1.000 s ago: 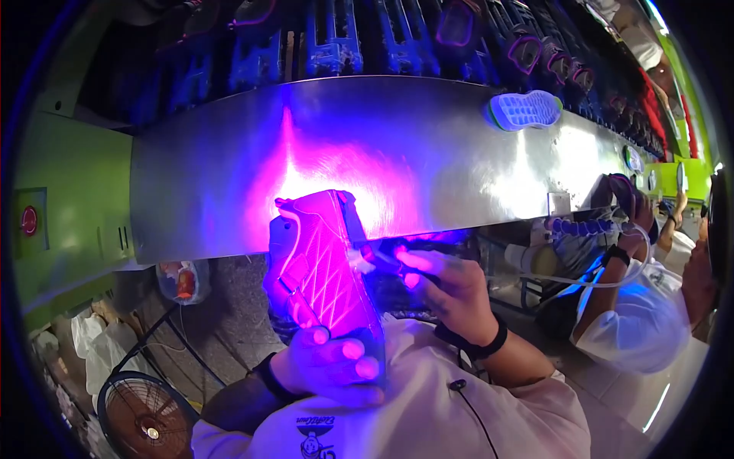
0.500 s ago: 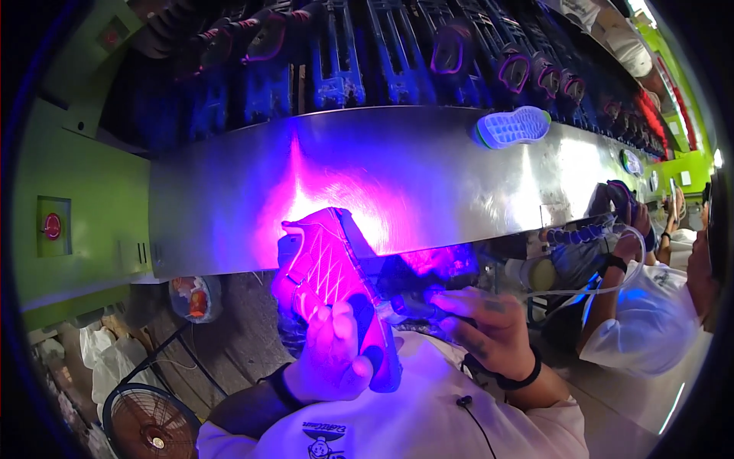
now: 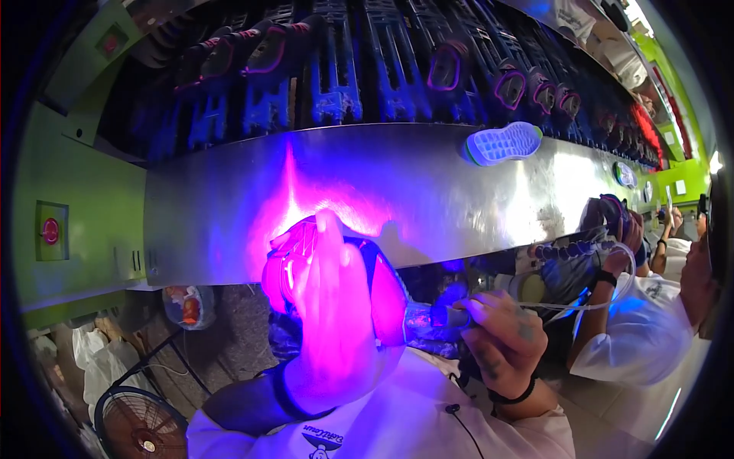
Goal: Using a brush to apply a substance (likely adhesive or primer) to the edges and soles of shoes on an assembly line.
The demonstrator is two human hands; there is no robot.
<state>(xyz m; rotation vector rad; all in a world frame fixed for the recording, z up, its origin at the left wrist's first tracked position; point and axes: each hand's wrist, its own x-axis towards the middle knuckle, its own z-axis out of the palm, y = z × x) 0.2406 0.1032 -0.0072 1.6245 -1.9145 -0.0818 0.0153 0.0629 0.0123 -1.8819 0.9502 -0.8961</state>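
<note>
My left hand (image 3: 332, 314) is wrapped over a shoe upper (image 3: 388, 294), its fingers stretched across the side. Pink-violet light floods both, and the hand hides much of the shoe. My right hand (image 3: 508, 333) pinches the handle of a brush (image 3: 428, 320). The wide head of the brush meets the shoe's lower edge beside my left palm. A thin clear tube (image 3: 566, 306) runs from near my right hand toward the right.
A metal bench (image 3: 459, 199) crosses in front, bearing a pale shoe sole (image 3: 505, 144). Behind it, a rack (image 3: 336, 96) holds several dark shoes (image 3: 267, 50). At right a co-worker in a white shirt (image 3: 642, 336) handles a shoe. A fan (image 3: 141, 428) stands lower left.
My left hand has turned the shoe and now covers its side with stretched fingers. The brush has shifted slightly right and down with my right hand, at the shoe's lower edge.
</note>
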